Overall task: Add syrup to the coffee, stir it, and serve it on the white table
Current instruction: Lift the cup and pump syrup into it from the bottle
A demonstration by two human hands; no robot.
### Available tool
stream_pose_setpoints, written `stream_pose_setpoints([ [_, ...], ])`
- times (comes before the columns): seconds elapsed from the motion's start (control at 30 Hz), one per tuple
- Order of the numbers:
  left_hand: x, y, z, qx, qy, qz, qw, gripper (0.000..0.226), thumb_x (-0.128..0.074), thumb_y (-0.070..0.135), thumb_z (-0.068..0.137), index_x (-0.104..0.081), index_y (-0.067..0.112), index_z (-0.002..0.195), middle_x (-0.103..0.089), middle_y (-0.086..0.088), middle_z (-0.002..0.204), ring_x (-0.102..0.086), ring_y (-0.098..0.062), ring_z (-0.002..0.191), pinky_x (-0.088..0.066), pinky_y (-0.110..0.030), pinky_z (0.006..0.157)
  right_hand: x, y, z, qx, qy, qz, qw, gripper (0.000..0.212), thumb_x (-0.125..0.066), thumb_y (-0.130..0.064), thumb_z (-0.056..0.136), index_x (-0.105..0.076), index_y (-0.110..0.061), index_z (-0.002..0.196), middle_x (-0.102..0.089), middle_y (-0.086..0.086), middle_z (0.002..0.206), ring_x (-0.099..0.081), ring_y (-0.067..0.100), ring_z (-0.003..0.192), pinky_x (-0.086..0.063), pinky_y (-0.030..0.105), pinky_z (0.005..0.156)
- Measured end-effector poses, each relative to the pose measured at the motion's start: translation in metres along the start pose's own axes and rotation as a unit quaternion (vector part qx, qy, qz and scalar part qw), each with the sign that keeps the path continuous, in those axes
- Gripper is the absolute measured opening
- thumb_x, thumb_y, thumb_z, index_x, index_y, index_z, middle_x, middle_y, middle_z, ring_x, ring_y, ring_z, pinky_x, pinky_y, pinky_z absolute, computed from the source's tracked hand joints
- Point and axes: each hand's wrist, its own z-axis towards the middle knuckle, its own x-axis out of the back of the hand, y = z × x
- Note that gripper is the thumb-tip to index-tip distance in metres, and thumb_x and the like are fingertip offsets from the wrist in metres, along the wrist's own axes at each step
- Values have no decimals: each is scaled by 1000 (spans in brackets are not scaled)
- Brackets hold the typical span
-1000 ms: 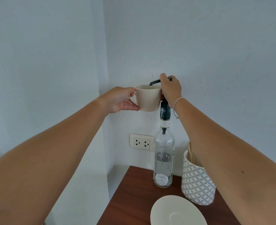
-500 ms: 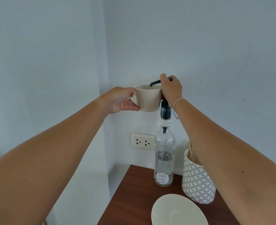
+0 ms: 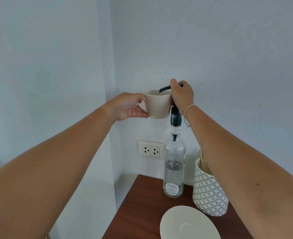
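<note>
One cream saucer point(image 3: 189, 225) sits at the near edge of the dark wooden table point(image 3: 142, 209), with one patterned holder point(image 3: 208, 192) of wooden stir sticks point(image 3: 203, 161) toward the right edge. Behind it, one clear syrup bottle point(image 3: 174, 169) stands near the far edge. Above, both arms reach out: the left hand point(image 3: 128, 106) grips one cream cup point(image 3: 157, 106) by its handle under the spout, while the right hand point(image 3: 182, 94) clenches the black pump point(image 3: 164, 87). The pump head now sits slightly higher than a second ago, a drop at its tip.

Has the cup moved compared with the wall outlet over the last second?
No. The cup sits at the same height above the wall outlet, under the pump spout.
</note>
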Motion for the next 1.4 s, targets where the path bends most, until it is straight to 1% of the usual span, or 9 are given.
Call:
stream_pose_setpoints([
  [0.17, 0, -1, 0, 0, 2, -2, 1000, 27, -46, 22, 96, -41, 9, 73, -59, -36, 92, -67, -36, 78, -58, -30, 66, 0, 2, -1, 3, -1, -4, 1000, 30, -46, -29, 85, -32, -18, 61, -36, -5, 63, -35, 13, 57, -33, 24, 55],
  [0.33, -1, -3, 0, 5, 0, -1, 1000, 26, -45, 21, 96, -41, 9, 74, -58, -37, 94, -67, -37, 78, -58, -30, 67, 1, 3, -1, 0, -4, -6, 1000, 29, -46, -29, 84, -33, -18, 62, -36, -5, 64, -35, 13, 58, -34, 25, 57],
  [0.47, -2, -4, 1, 5, -2, -5, 1000, 27, -45, 22, 96, -41, 10, 73, -59, -35, 90, -67, -36, 78, -58, -30, 67, 1, 4, -1, 0, -6, -9, 1000, 28, -46, -29, 84, -33, -18, 62, -37, -5, 64, -35, 14, 58, -34, 25, 58],
  [0.7, -3, -4, 1, 4, 0, -2, 1000, 27, -46, 21, 96, -41, 10, 72, -59, -34, 88, -66, -36, 77, -58, -30, 67, 3, 5, -1, -4, -14, -13, 1000, 30, -47, -26, 84, -29, -17, 61, -33, -4, 63, -31, 13, 57, -30, 24, 52],
  [0.93, -4, -6, 0, 5, -2, -3, 1000, 27, -45, 20, 96, -41, 10, 71, -58, -35, 87, -65, -37, 77, -58, -30, 66, 4, 5, -1, -10, -23, -16, 1000, 31, -46, -24, 85, -27, -17, 61, -30, -4, 63, -29, 14, 56, -29, 24, 51],
  [1.1, -3, -8, 0, 6, -3, -6, 1000, 27, -46, 20, 96, -41, 10, 71, -59, -35, 88, -66, -37, 77, -58, -30, 66, 4, 8, 0, -17, -26, -19, 999, 27, -46, -27, 85, -34, -18, 63, -37, -5, 66, -36, 12, 58, -32, 24, 55],
  [1.23, -4, -7, -1, 6, -3, -3, 1000, 27, -46, 20, 96, -41, 10, 71, -59, -36, 91, -66, -37, 77, -58, -30, 66, 5, 7, 2, -29, -45, -24, 998, 24, -45, -29, 86, -38, -20, 65, -41, -5, 67, -40, 12, 60, -34, 24, 54],
  [1.33, -4, -2, -4, 1, -3, -10, 1000, 26, -45, 19, 96, -41, 10, 71, -59, -35, 88, -66, -37, 77, -58, -31, 66, 5, 1, 5, -44, -59, -11, 997, 20, -44, -32, 84, -41, -19, 68, -44, -3, 70, -44, 17, 68, -39, 29, 62],
  [1.4, -4, 1, -5, -3, -2, -11, 1000, 27, -45, 19, 96, -41, 9, 71, -59, -35, 87, -66, -37, 76, -58, -31, 66, 6, -1, 4, -50, -66, -2, 997, 18, -44, -34, 81, -43, -20, 69, -46, -3, 70, -44, 18, 69, -39, 31, 66],
])
